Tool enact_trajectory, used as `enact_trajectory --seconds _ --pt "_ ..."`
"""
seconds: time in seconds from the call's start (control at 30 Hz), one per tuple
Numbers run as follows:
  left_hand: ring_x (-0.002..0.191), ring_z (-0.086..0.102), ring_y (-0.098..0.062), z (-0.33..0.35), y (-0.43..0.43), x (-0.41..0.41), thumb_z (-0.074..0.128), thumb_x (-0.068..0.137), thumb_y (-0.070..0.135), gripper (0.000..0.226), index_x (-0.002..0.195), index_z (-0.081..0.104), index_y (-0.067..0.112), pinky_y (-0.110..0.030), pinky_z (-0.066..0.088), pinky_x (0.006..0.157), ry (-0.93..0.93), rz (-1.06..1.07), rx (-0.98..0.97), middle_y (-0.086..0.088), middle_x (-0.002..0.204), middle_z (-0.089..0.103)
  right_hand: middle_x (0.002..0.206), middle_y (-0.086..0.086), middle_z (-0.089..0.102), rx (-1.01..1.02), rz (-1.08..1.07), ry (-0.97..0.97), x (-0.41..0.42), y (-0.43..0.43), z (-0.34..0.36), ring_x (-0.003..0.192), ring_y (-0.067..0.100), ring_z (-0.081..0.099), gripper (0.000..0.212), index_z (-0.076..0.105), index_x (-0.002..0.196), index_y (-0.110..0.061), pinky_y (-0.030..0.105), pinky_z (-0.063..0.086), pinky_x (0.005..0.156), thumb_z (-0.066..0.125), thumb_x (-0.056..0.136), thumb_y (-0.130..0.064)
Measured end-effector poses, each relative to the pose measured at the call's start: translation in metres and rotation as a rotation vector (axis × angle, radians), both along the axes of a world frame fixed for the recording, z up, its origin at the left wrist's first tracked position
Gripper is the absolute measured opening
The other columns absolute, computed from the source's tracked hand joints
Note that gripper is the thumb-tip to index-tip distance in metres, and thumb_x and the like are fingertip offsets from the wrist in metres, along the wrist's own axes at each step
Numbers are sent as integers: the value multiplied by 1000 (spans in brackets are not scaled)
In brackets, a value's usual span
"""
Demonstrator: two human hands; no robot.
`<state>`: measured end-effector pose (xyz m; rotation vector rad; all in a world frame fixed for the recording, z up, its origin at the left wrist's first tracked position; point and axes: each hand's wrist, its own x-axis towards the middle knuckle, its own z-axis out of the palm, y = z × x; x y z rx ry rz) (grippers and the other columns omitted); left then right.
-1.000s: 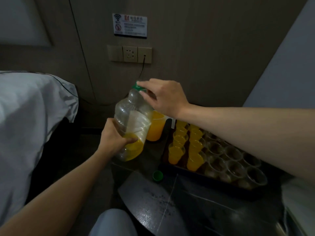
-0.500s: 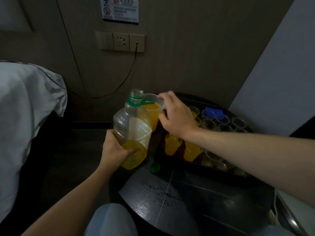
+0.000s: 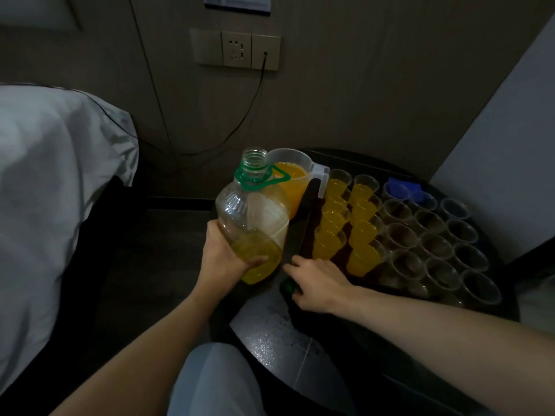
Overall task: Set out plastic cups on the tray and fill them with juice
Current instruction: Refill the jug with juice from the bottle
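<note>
Left grip [image 3: 226, 259] clenched round the lower body of the clear juice bottle [image 3: 252, 217]. The bottle is uncapped, leans slightly left, has a green carry ring at the neck and yellow juice in the bottom part only. It sits at the left edge of the round dark bench [image 3: 270, 334], just beside the tray [image 3: 304, 223]; cannot tell if its base rests on the bench. Right grip [image 3: 319, 283] is low on the bench at the tray's near-left corner, fingers bent over the green cap [image 3: 287, 286]; blurred, cannot tell if it grasps the cap or only touches it. Pitcher [image 3: 289, 175] with juice stands behind the bottle, against the tray's far-left corner. On the tray, filled cups [image 3: 332, 223] form the two left columns and empty cups [image 3: 431, 244] take up the rest to the right. Blue item [image 3: 402, 186] at the far side, unclear what. White bed sheet [image 3: 54, 190] at left, wall socket [image 3: 237, 49] with a plugged-in cable above.
</note>
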<state>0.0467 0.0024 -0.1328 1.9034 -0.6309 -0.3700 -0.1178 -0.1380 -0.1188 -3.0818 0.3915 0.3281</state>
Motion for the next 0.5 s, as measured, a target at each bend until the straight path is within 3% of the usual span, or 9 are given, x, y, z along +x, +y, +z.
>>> enact_trajectory --seconds 0.1,0.23,0.33,0.4,0.5 --pt "126 52 -16 -4 0 -4 100 36 43 119 132 32 34 -40 50 103 8 4 -30 3 136 50 134 8 49 -5 -54 74 -3 1 -15 110 37 62 61 44 145 -20 44 54 81 65 88 -26" --pt "136 46 -14 -3 -1 -14 99 30 49 137 145 26 38 -45 44 112 43 20 -53 5 148 44 136 7 47 13 -75 68 -2 -3 -28 111 36 62 64 37 151 -26 43 53 81 62 92 -29" --pt "149 27 -17 4 1 -18 102 33 48 162 160 2 33 -46 29 122 73 19 -4 1 162 23 134 7 47 35 -72 62 3 -4 -33 112 36 62 54 41 148 -24 43 52 81 60 97 -31" --pt "151 20 -20 8 4 -20 100 39 46 165 160 -9 25 -40 24 123 100 27 21 -1 163 14 131 7 48 44 -74 68 7 -5 -34 111 37 62 45 48 141 -21 45 53 81 59 98 -29" --pt "153 16 -21 22 10 -18 89 42 63 159 161 -9 22 -36 22 121 97 38 11 0 164 8 131 9 47 58 -92 59 11 -6 -30 109 38 62 40 49 137 -17 45 54 81 59 100 -31"
